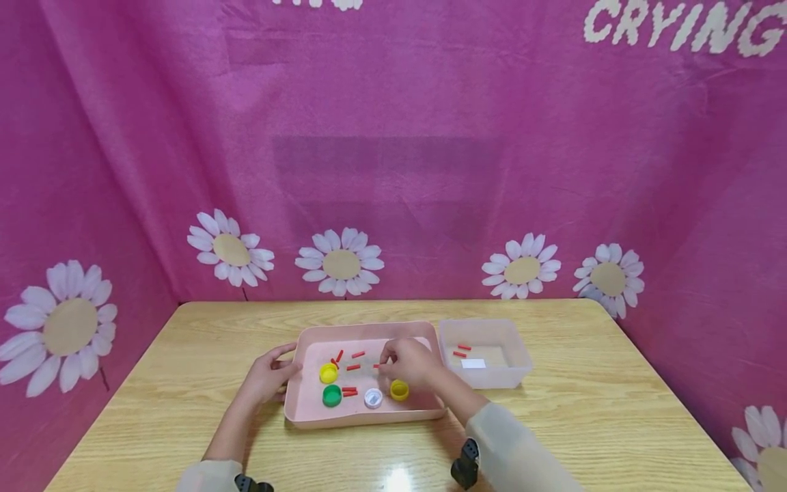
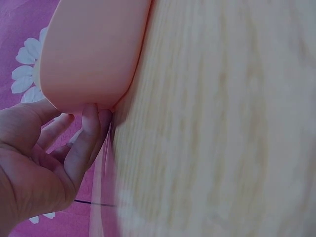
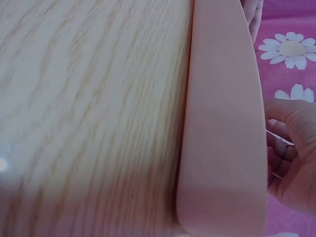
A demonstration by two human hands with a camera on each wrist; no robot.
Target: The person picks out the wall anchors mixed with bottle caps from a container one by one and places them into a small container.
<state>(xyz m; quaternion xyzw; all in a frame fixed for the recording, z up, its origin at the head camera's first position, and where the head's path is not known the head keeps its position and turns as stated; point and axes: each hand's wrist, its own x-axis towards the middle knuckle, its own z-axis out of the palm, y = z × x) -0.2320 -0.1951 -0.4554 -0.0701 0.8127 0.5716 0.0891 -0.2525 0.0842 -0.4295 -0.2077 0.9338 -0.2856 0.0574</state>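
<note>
A pink tray (image 1: 363, 417) lies on the table, and my left hand (image 1: 268, 376) grips its left end, thumb at the rim. In the left wrist view, the fingers (image 2: 89, 131) of that hand press against the tray's outer wall. Over the right part of the tray, my right hand (image 1: 410, 362) pinches a short red stick (image 1: 376, 366). Several more red sticks (image 1: 353, 367) lie loose on the tray floor. Around them sit a yellow cap (image 1: 328, 373), a green cap (image 1: 332, 395), a white cap (image 1: 373, 398) and a second yellow cap (image 1: 399, 391), just below my right hand.
To the right of the tray stands a translucent plastic box (image 1: 519, 369) with two red sticks (image 1: 460, 354) and a white label (image 1: 473, 363). Both containers rest on a wooden table (image 1: 584, 424). Behind it hangs a magenta cloth (image 1: 393, 171) with daisies.
</note>
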